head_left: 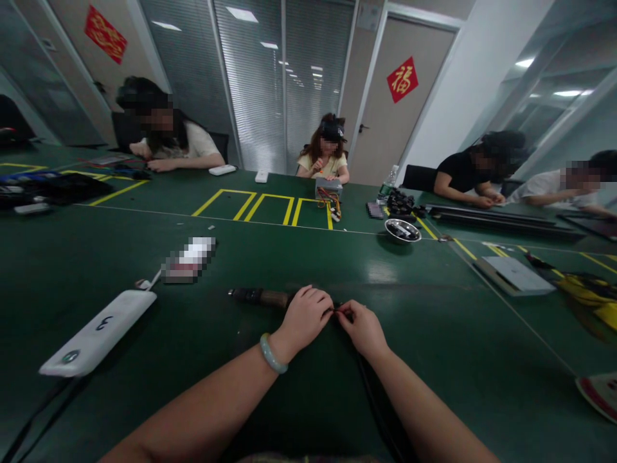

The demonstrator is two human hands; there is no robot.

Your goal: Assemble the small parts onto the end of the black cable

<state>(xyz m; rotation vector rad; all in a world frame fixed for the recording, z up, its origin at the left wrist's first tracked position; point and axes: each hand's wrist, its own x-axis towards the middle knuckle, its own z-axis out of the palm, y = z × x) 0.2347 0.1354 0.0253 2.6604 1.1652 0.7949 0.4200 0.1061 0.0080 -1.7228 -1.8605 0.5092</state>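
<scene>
My left hand (304, 316) is closed, fingers curled over the near end of a dark, brown-handled tool (263, 296) that lies on the green table (193, 334). A pale green bangle sits on that wrist. My right hand (362, 326) is closed in a pinch right beside the left, fingertips meeting it on something small and dark that I cannot make out. A black cable (373, 405) runs from the hands toward me along the right forearm.
A white power bank (99, 332) with a cable lies at the left. A metal bowl (402, 229) and a grey box with coloured wires (328, 190) stand farther off. A flat grey device (518, 274) lies to the right. Several people work around the table.
</scene>
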